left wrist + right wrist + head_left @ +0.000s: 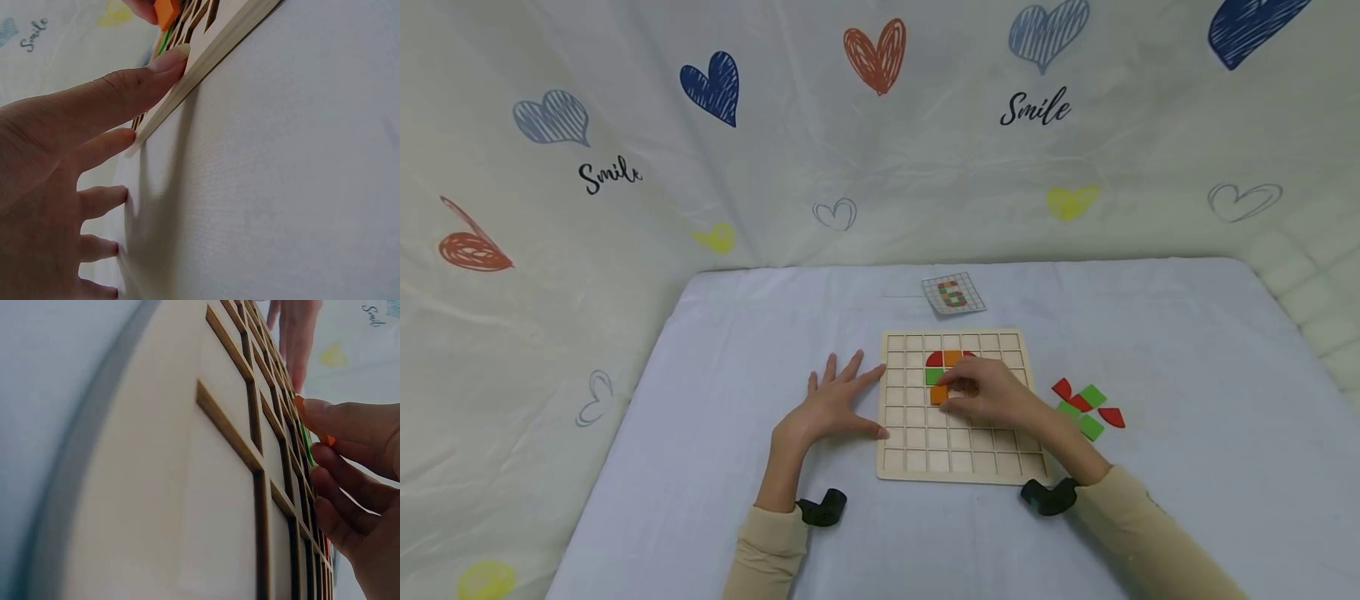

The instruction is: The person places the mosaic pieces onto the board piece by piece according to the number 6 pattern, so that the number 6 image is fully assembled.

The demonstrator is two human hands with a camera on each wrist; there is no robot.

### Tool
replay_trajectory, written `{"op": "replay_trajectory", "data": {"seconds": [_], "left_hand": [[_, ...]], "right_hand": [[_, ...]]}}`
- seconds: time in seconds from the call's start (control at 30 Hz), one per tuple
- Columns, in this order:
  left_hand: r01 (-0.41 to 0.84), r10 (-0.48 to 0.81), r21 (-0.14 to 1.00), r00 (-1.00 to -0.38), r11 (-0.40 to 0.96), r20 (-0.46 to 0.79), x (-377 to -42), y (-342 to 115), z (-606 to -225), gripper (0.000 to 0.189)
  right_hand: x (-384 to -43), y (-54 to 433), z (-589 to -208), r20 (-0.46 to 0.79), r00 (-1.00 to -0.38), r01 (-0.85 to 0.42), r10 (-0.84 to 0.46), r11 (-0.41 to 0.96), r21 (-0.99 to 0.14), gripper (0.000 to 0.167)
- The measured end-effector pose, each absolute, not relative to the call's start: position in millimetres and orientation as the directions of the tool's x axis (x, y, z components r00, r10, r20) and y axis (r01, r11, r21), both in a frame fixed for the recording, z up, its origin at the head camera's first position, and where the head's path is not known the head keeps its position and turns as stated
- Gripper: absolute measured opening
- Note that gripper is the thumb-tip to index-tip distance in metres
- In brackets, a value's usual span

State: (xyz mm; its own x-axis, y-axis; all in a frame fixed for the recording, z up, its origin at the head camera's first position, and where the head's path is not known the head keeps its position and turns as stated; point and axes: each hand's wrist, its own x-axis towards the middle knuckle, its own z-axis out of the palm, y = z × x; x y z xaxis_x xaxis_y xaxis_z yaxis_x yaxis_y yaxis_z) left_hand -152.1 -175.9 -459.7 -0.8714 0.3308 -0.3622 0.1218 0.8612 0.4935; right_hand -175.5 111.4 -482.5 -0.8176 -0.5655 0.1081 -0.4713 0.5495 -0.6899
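Note:
A wooden grid board (917,462) lies on the table. In its upper part sit a red rounded tile (934,359), an orange square (952,358) and a green square (934,377); another red piece is partly hidden by my right hand (992,393). That hand pinches an orange square tile (938,396) between thumb and fingers just below the green one. The right wrist view shows this orange tile (330,440) tilted at the grid. My left hand (827,411) is spread at the board's left side, thumb (172,59) and index finger at its edge.
Several loose tiles, green squares (1092,427) and red rounded pieces (1112,417), lie right of the board near my right forearm. Behind the board is a small card (953,293) printed with a coloured grid pattern. A white cloth (700,400) covers the table.

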Motion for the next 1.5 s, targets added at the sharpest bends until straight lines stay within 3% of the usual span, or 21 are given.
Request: {"op": "replay_trajectory", "data": {"seconds": [0.87,1.5], "left_hand": [[0.115,0.32,0.485,-0.875,0.867,-0.364,-153,-175,-459,0.099],[0.105,0.308,0.48,-0.877,0.871,-0.367,-151,-173,-460,0.099]], "right_hand": [[-173,106,-485,0.153,-0.818,-0.512,-0.555,0.58,-0.633,0.026],[-154,144,-481,0.205,-0.857,-0.494,-0.474,0.638,-0.591,0.025]]}}
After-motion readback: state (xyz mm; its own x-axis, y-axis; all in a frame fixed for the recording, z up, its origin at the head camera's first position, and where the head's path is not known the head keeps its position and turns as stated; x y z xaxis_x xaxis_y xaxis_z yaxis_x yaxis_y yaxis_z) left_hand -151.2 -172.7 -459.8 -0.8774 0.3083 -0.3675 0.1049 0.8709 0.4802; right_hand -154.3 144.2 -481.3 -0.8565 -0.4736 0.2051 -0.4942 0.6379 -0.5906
